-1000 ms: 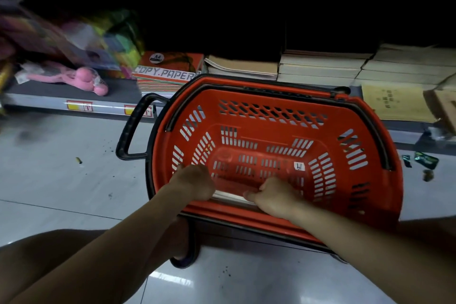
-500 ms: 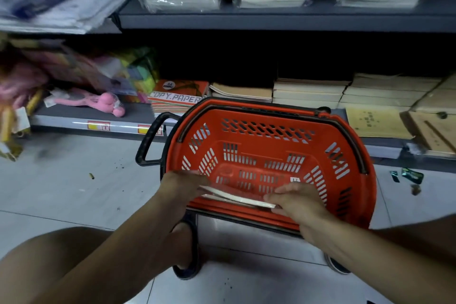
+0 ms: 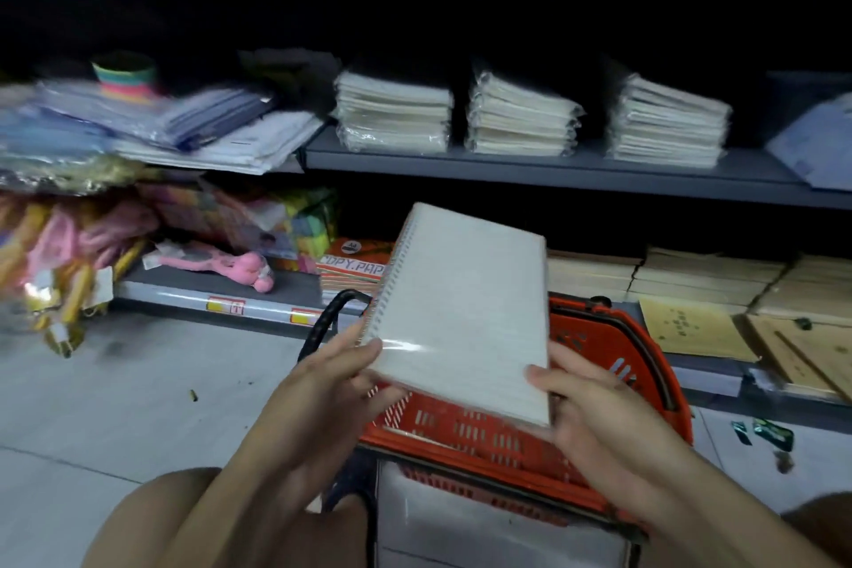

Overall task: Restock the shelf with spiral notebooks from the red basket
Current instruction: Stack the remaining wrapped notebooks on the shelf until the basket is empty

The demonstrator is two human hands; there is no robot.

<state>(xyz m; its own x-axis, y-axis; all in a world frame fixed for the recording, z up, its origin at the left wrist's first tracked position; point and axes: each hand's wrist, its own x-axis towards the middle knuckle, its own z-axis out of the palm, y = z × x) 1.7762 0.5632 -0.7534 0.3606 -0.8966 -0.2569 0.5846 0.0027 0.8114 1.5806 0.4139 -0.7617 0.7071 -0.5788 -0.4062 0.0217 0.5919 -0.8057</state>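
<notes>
While both forearms reach forward above the red basket (image 3: 613, 351), the left hand (image 3: 332, 378) pinches the spiral notebook (image 3: 461, 314) at its near spiral corner and the right hand (image 3: 594, 406) grips its opposite near corner, holding it tilted below the shelf (image 3: 553, 168).

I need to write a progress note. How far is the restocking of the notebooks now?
Done: three wrapped stacks of notebooks already sit on the middle shelf.

In hand: the left hand and right hand hold one spiral notebook above the red basket, not yet on the shelf.

Left: placing this notebook. The part of the basket that shows looks empty; the notebook hides the rest.
</notes>
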